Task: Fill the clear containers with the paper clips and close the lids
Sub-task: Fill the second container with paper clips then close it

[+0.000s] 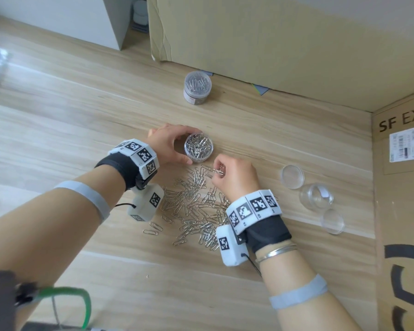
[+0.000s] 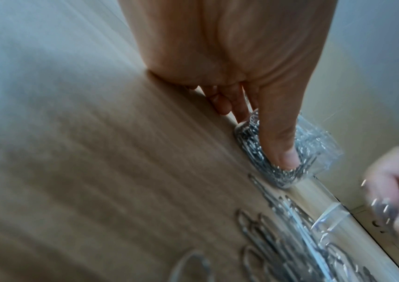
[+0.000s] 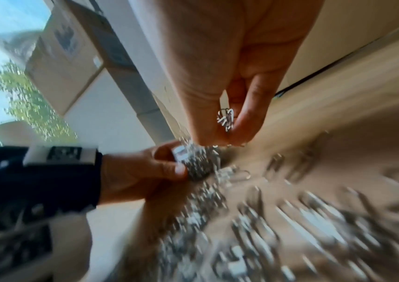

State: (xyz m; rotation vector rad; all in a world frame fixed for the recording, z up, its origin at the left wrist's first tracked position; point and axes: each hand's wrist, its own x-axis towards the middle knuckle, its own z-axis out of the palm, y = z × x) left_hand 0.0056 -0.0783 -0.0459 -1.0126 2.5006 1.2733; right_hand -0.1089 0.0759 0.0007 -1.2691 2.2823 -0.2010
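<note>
A clear round container (image 1: pixel 198 147) nearly full of silver paper clips stands open on the wooden table. My left hand (image 1: pixel 170 145) grips its side, thumb pressed on its near wall (image 2: pixel 288 152). Just right of it my right hand (image 1: pixel 232 177) pinches a small bunch of paper clips (image 3: pixel 226 119) above the loose pile (image 1: pixel 194 206). An empty clear container (image 1: pixel 317 196) lies at the right with two clear lids (image 1: pixel 292 176) (image 1: pixel 332 221) beside it. A closed, filled container (image 1: pixel 197 88) stands farther back.
A large cardboard box (image 1: pixel 285 44) walls the back of the table, and another printed box (image 1: pixel 402 211) stands along the right edge. A white cabinet (image 1: pixel 77 17) is at the back left. A green-handled object (image 1: pixel 69 304) shows at the bottom left.
</note>
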